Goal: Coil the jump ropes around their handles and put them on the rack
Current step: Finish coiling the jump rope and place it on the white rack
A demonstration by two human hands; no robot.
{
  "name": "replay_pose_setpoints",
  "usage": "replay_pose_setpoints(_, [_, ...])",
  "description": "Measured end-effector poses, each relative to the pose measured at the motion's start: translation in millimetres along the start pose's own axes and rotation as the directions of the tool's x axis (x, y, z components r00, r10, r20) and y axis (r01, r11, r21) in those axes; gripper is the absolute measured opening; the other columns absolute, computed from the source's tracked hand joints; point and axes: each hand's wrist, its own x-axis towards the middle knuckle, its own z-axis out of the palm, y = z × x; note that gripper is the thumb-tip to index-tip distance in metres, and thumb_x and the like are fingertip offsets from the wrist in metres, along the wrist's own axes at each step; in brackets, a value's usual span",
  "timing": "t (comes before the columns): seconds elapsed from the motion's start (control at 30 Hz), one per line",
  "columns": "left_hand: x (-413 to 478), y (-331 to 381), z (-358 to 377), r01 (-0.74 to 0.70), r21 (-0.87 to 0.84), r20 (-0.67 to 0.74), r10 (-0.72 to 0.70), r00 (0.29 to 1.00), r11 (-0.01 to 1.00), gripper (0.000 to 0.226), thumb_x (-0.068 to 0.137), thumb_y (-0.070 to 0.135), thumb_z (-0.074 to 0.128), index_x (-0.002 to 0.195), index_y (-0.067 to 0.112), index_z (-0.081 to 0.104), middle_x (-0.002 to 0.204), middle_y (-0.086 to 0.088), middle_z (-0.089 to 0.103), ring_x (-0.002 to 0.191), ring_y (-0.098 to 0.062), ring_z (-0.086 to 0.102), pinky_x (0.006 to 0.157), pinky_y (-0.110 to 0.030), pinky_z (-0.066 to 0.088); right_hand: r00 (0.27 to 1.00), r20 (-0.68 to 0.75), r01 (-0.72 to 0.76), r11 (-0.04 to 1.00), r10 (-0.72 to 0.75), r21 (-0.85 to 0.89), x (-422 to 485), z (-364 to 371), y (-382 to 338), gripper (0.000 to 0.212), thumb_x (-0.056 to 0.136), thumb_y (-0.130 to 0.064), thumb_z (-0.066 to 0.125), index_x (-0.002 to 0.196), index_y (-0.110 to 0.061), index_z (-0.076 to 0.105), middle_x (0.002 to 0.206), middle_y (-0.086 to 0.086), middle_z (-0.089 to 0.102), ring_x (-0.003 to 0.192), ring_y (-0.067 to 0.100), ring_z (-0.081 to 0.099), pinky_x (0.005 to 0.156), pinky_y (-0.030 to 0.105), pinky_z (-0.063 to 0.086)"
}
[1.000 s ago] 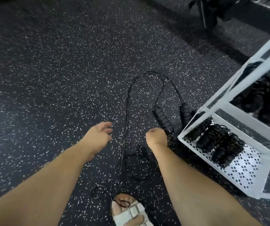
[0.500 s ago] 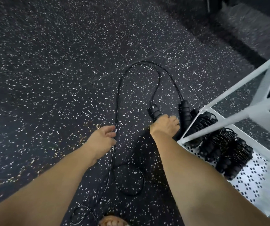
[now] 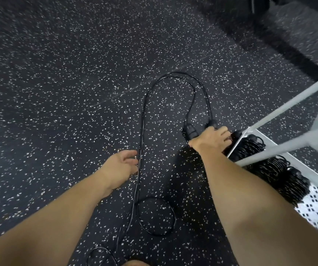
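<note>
The right hand (image 3: 211,140) lies at 3 o'clock on top of the two black ribbed handles (image 3: 190,131) of a thin black jump rope (image 3: 142,131). Its fingers (image 3: 224,138) are slightly spread and drape across both handles toward 3 o'clock. The hand hides whether they are clamped on the handles underneath, so I cannot tell. The left hand (image 3: 120,166), between 7 and 8 o'clock, is held loose, palm turned inward. Its fingers (image 3: 130,161) are apart and gently bent, holding nothing. Their tips are just beside the rope; I cannot tell if they touch it.

The handles lie side by side on the black rubber floor flecked with white (image 3: 58,93). Their long axes run roughly from 6 to 12 o'clock, with the rope ends pointing to 12 o'clock. From there the rope arcs up to a bend near 12 o'clock, comes back down past the left fingertips, curls into a ring near 6 o'clock and trails off toward 7 o'clock.

A white metal rack (image 3: 288,104) stands at 3 to 4 o'clock, just beside the right fingertips. Its corner is close against the handles. Its perforated white bottom shelf (image 3: 315,208) carries several coiled black jump ropes (image 3: 277,169) lying in a row. A toe (image 3: 135,263) shows at the 6 o'clock edge.
</note>
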Motion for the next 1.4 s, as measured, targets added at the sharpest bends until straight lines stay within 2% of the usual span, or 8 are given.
replay_pose_setpoints(0.13, [0,3,1,0.001,0.009,0.026,-0.001,1.0,1.0,0.056,0.099,-0.001,0.053,0.148,0.022,0.042,0.139,0.003,0.059,0.115,-0.011,0.057,0.087,-0.024,0.046,0.997,0.049,-0.069,0.99,0.063,0.12,-1,5,0,0.109,0.058,-0.051,0.085,0.14,-0.014,0.024,0.149,0.023,0.019,0.137,0.041,0.023,0.114,0.052,0.023])
replay_pose_setpoints(0.2, [1,3,1,0.003,0.008,0.028,-0.003,1.0,1.0,0.056,0.099,-0.002,0.053,0.148,0.022,0.042,0.137,0.003,0.06,0.114,-0.01,0.058,0.078,-0.02,0.045,0.983,0.145,-0.146,0.961,0.113,0.235,0,7,3,0.111,0.06,-0.044,0.088,0.141,-0.015,0.019,0.145,0.024,0.026,0.129,0.04,0.036,0.109,0.048,0.032])
replay_pose_setpoints(0.43, [3,3,-3,0.013,0.004,0.004,-0.013,1.0,1.0,0.051,0.098,0.001,0.056,0.144,0.022,0.046,0.125,0.005,0.065,0.112,-0.012,0.061,0.086,-0.027,0.048,0.996,0.084,-0.061,0.958,0.038,0.28,-11,17,-7,0.094,0.074,-0.027,0.081,0.141,-0.012,0.017,0.133,0.02,0.043,0.123,0.034,0.043,0.099,0.045,0.038])
replay_pose_setpoints(0.73, [-15,-5,-25,0.023,-0.066,-0.035,-0.025,0.999,0.998,0.054,0.095,-0.001,0.057,0.144,0.019,0.046,0.112,0.002,0.066,0.095,-0.02,0.049,0.07,-0.022,0.048,0.977,0.205,-0.012,0.947,-0.057,0.32,-64,20,-41,0.085,0.075,-0.033,0.08,0.137,-0.003,0.032,0.135,0.018,0.044,0.122,0.032,0.047,0.1,0.043,0.045])
replay_pose_setpoints(0.87, [-45,-8,-44,0.019,-0.11,-0.115,-0.031,0.993,0.994,0.051,0.093,0.001,0.059,0.141,0.017,0.051,0.115,-0.007,0.068,0.092,-0.022,0.051,0.073,-0.028,0.047,0.953,0.295,-0.107,0.847,-0.061,0.521,-107,7,-51,0.073,0.07,-0.037,0.078,0.126,-0.004,0.044,0.12,0.012,0.059,0.105,0.031,0.06,0.086,0.038,0.053])
replay_pose_setpoints(1.0, [-94,-6,-62,-0.012,-0.144,-0.178,-0.014,0.984,0.99,0.051,0.092,0.003,0.061,0.139,0.019,0.053,0.118,-0.011,0.069,0.092,-0.023,0.056,0.078,-0.032,0.047,0.914,0.388,-0.178,0.748,-0.114,0.639,-156,-20,-53,0.064,0.069,-0.043,0.074,0.116,-0.005,0.054,0.104,0.008,0.066,0.082,0.026,0.062,0.066,0.029,0.044])
replay_pose_setpoints(1.17, [-160,1,-71,-0.065,-0.223,-0.229,0.013,0.973,0.973,0.046,0.095,0.004,0.059,0.138,0.016,0.053,0.121,-0.006,0.067,0.107,-0.02,0.065,0.087,-0.031,0.051,0.875,0.444,-0.219,0.662,-0.192,0.717,-210,-68,-49,0.048,0.075,-0.036,0.075,0.103,-0.006,0.051,0.078,0.001,0.052,0.065,0.018,0.05,0.068,0.032,0.043])
replay_pose_setpoints(1.4, [-234,22,-83,-0.187,-0.329,-0.302,0.084,0.95,0.926,0.043,0.096,0.004,0.06,0.137,0.014,0.053,0.119,-0.006,0.068,0.104,-0.018,0.067,0.082,-0.027,0.051,0.849,0.42,-0.158,0.606,-0.319,0.779,-283,-148,-50,0.033,0.072,-0.028,0.077,0.088,-0.006,0.06,0.077,0.002,0.058,0.068,0.019,0.056,0.066,0.032,0.048])
